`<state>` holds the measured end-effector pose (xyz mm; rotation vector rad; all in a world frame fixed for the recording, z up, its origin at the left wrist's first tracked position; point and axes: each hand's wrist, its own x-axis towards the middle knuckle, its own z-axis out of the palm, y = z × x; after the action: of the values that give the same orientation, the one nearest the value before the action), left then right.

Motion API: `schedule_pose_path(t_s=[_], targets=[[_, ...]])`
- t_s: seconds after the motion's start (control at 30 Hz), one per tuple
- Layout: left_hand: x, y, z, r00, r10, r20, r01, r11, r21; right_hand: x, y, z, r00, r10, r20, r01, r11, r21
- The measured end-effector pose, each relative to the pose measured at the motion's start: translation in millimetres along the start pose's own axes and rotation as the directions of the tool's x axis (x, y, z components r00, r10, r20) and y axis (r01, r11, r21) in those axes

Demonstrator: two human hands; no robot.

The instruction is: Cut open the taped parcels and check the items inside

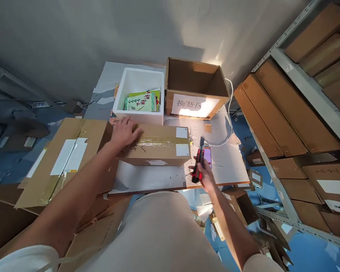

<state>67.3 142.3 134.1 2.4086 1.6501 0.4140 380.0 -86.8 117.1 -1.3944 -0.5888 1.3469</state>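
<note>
A long taped cardboard box lies on the table in front of me. My left hand rests on the left end of its top, fingers spread. To the right of the box, my right hand is closed around a red and black box cutter, its dark tip pointing away from me. Behind the cutter, partly covered by it, a phone with a lit screen lies on the table.
A white foam box with green printed packets stands behind the carton, beside an open cardboard box. A white cable curves along the right. Larger cartons are stacked left; shelving holds boxes right.
</note>
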Motion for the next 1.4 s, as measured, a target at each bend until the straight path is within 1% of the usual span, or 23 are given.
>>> schedule_pose_path(t_s=[0.07, 0.13, 0.2, 0.27, 0.33, 0.37, 0.43, 0.53, 0.6, 0.67, 0.7, 0.77, 0.87, 0.93, 1.0, 1.07, 1.1, 1.13, 1.17, 1.23, 1.3, 1.33, 1.4], targets=[[14, -22, 0, 0.996, -0.058, 0.071, 0.063, 0.995, -0.074, 7, 19, 36, 0.996, -0.042, -0.076, 0.048, 0.995, 0.084], [16, -38, 2, 0.987, -0.115, 0.112, 0.128, 0.984, -0.123, 17, 20, 56, 0.983, -0.099, -0.156, 0.114, 0.989, 0.089], [3, -46, 2, 0.979, -0.172, 0.111, 0.187, 0.972, -0.14, 31, 5, 65, 0.97, -0.166, -0.177, 0.168, 0.986, -0.004], [-24, -46, 0, 0.968, -0.227, 0.103, 0.241, 0.959, -0.151, 45, -19, 70, 0.977, -0.199, -0.069, 0.181, 0.961, -0.209], [-61, -42, -2, 0.955, -0.282, 0.093, 0.295, 0.938, -0.182, 58, -44, 78, 0.982, -0.166, 0.086, 0.187, 0.896, -0.402], [-81, -38, -3, 0.949, -0.301, 0.092, 0.314, 0.925, -0.213, 63, -54, 83, 0.98, -0.139, 0.14, 0.189, 0.87, -0.456], [-120, -25, -1, 0.928, -0.355, 0.115, 0.373, 0.879, -0.298, 70, -69, 95, 0.977, -0.106, 0.185, 0.184, 0.857, -0.481], [-163, 0, 8, 0.889, -0.403, 0.22, 0.458, 0.761, -0.459, 72, -75, 112, 0.977, -0.084, 0.195, 0.169, 0.865, -0.472], [-178, 16, 15, 0.87, -0.426, 0.248, 0.489, 0.678, -0.549, 69, -72, 120, 0.977, -0.065, 0.201, 0.154, 0.87, -0.469], [-185, 26, 18, 0.859, -0.451, 0.241, 0.498, 0.63, -0.595, 63, -66, 123, 0.978, -0.044, 0.203, 0.136, 0.875, -0.466], [-186, 28, 19, 0.859, -0.457, 0.231, 0.496, 0.628, -0.6, 60, -63, 123, 0.979, -0.033, 0.202, 0.125, 0.878, -0.462], [-185, 27, 17, 0.866, -0.449, 0.218, 0.486, 0.658, -0.575, 51, -57, 120, 0.981, -0.011, 0.196, 0.1, 0.886, -0.452], [-171, 20, 12, 0.891, -0.412, 0.191, 0.448, 0.727, -0.52, 32, -45, 112, 0.985, 0.008, 0.172, 0.066, 0.905, -0.42], [-145, 17, 7, 0.921, -0.367, 0.132, 0.381, 0.774, -0.506, 13, -30, 106, 0.989, 0.008, 0.146, 0.05, 0.92, -0.388], [-104, 16, 2, 0.961, -0.273, 0.034, 0.255, 0.837, -0.484, -10, -3, 97, 0.994, 0.004, 0.113, 0.036, 0.937, -0.348], [-51, 16, -2, 0.992, -0.101, -0.07, 0.065, 0.914, -0.402, -36, 36, 86, 0.998, 0.01, 0.06, 0.007, 0.96, -0.28], [-24, 15, -4, 0.996, -0.015, -0.091, -0.019, 0.934, -0.357, -47, 58, 80, 0.999, 0.045, -0.003, -0.045, 0.993, -0.112], [1, 15, -6, 0.995, 0.059, -0.076, -0.08, 0.947, -0.312, -58, 80, 76, 0.995, 0.1, -0.027, -0.098, 0.994, 0.048], [24, 15, -6, 0.993, 0.113, -0.039, -0.119, 0.956, -0.268, -67, 100, 74, 0.987, 0.158, -0.004, -0.155, 0.974, 0.164], [57, 14, -6, 0.974, 0.196, 0.113, -0.172, 0.967, -0.19, -79, 128, 77, 0.974, 0.221, 0.052, -0.226, 0.926, 0.304], [72, 13, -5, 0.943, 0.225, 0.244, -0.194, 0.97, -0.146, -86, 136, 90, 0.975, 0.217, 0.056, -0.221, 0.889, 0.401], [75, 12, -5, 0.934, 0.224, 0.278, -0.194, 0.972, -0.132, -88, 133, 98, 0.979, 0.201, 0.031, -0.193, 0.873, 0.448], [73, 9, -5, 0.936, 0.2, 0.288, -0.176, 0.979, -0.108, -89, 118, 111, 0.986, 0.163, -0.038, -0.118, 0.839, 0.532]])
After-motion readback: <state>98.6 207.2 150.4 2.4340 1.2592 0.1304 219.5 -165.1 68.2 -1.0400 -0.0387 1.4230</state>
